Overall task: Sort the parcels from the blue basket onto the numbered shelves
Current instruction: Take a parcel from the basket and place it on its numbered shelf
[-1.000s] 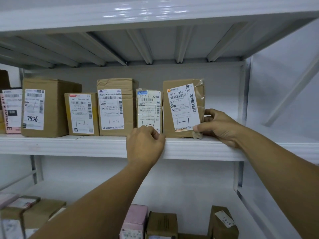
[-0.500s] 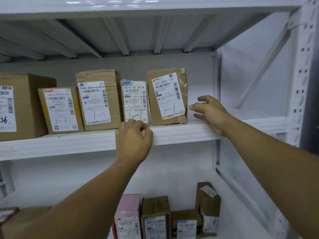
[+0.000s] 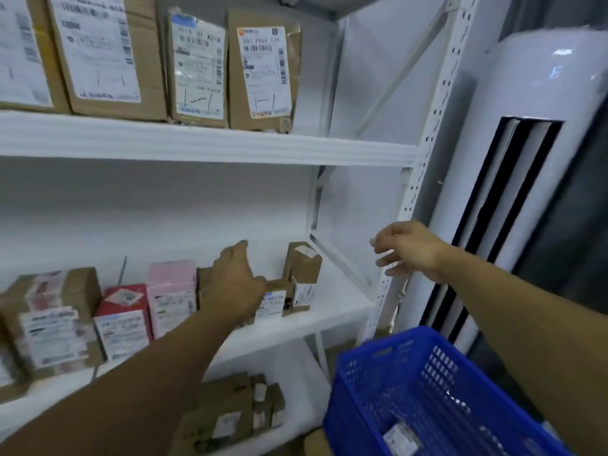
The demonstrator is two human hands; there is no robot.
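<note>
My left hand [image 3: 235, 284] reaches over the row of brown, pink and red labelled parcels [image 3: 171, 291] on the white metal middle shelf [image 3: 332, 307]; whether its grip is closed on a box I cannot tell, fingers hidden behind the knuckles. My right hand [image 3: 408, 250] hangs in air beside the perforated white upright post [image 3: 427, 153], grip apart, empty. Open room: right end of middle shelf past the last upright brown carton [image 3: 302, 268]; blue plastic lattice basket [image 3: 427, 383] sits lower right, one small parcel [image 3: 399, 437] visible inside.
</note>
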